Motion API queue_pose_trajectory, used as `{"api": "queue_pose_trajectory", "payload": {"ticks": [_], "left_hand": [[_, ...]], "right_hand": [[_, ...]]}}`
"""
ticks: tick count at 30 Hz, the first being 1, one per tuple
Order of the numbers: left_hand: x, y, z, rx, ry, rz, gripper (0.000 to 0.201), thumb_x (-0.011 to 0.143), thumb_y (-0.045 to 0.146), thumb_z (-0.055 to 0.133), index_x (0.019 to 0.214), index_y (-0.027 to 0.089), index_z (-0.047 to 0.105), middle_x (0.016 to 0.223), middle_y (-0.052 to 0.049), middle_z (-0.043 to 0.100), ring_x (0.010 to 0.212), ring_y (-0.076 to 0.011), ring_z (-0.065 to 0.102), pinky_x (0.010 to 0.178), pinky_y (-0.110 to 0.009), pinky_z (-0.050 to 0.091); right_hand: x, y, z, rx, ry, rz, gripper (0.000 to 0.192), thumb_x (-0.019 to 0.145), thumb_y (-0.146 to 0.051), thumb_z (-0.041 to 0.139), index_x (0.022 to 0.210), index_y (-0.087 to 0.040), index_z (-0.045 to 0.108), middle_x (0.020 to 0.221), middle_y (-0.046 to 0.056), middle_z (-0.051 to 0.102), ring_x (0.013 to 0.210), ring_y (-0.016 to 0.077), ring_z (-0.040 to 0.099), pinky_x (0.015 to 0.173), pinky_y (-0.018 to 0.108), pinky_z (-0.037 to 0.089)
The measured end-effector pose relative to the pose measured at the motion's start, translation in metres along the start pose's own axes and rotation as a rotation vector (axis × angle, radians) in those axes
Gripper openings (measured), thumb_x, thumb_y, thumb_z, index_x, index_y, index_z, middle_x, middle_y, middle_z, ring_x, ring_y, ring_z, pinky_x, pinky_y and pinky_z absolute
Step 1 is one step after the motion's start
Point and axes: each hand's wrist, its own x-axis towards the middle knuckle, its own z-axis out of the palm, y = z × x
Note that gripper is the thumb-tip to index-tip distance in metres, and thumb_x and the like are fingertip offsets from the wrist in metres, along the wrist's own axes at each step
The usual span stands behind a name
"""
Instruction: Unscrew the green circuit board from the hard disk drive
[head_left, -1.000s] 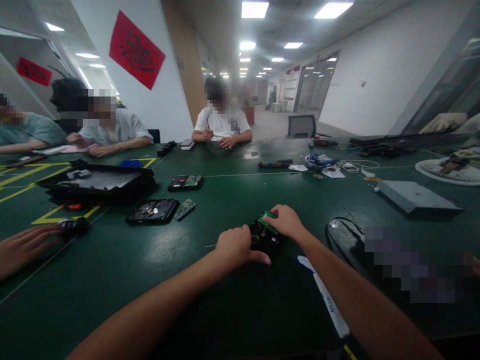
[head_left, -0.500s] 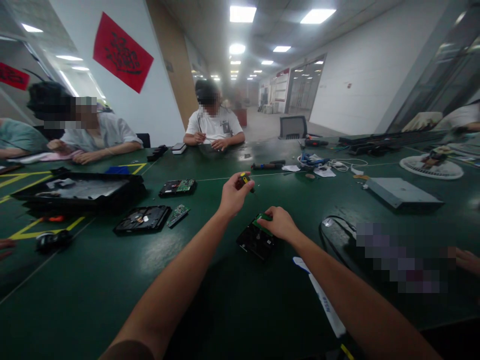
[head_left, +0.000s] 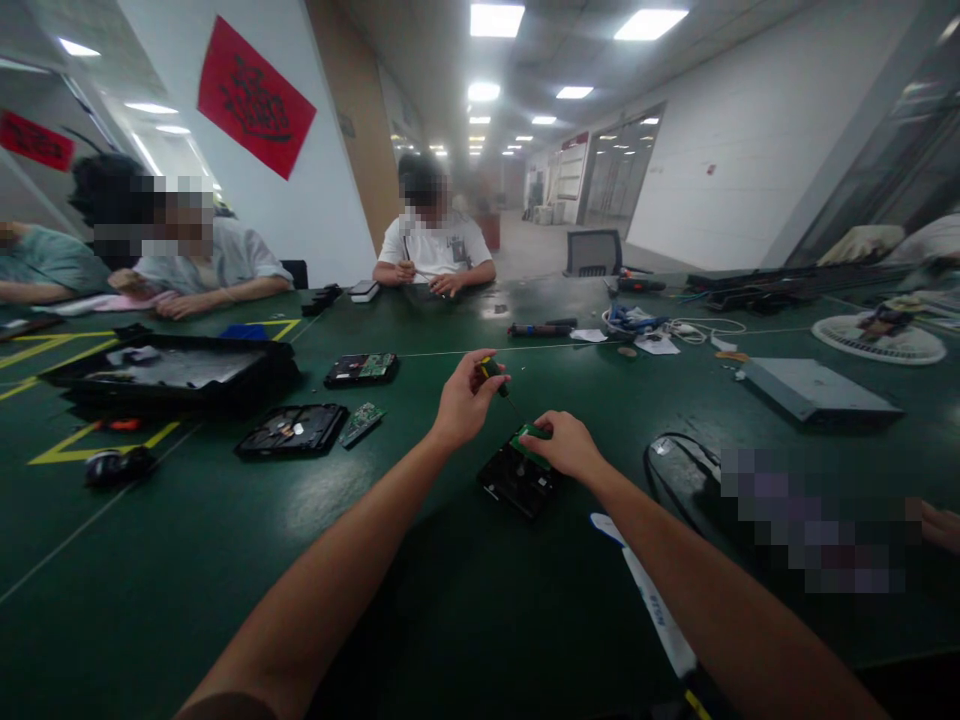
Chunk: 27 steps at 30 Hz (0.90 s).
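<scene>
In front of me a black hard drive lies on the green table. A green circuit board sits at its far edge, and the fingers of my right hand are closed on the board. My left hand grips a small black and yellow screwdriver. Its thin shaft slants down toward the board; whether the tip touches is too small to tell. To the left lie another hard drive, a loose circuit board and a drive with its board showing.
A black tray stands at the left, a grey metal box at the right. Cables and a dark tool lie farther back. A white strip is beneath my right forearm. Co-workers sit across the table.
The screwdriver in my left hand has turned so its shaft now points down toward the board. My right hand stays on the board. The whole view has shifted slightly.
</scene>
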Motion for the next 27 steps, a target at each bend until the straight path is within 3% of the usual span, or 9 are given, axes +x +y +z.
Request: {"api": "queue_pose_trajectory", "payload": {"ticks": [27], "left_hand": [[-0.0022, -0.0048, -0.0002, 0.058, -0.043, 0.035, 0.044, 0.094, 0.017, 0.067, 0.136, 0.024, 0.056, 0.117, -0.008, 0.072, 0.100, -0.0193, 0.075, 0.094, -0.040, 0.060]], "right_hand": [[-0.0002, -0.0009, 0.0033, 0.122, -0.001, -0.031, 0.030, 0.081, -0.045, 0.080, 0.098, -0.020, 0.075, 0.102, 0.008, 0.074, 0.086, 0.0197, 0.066, 0.070, 0.030, 0.045]]}}
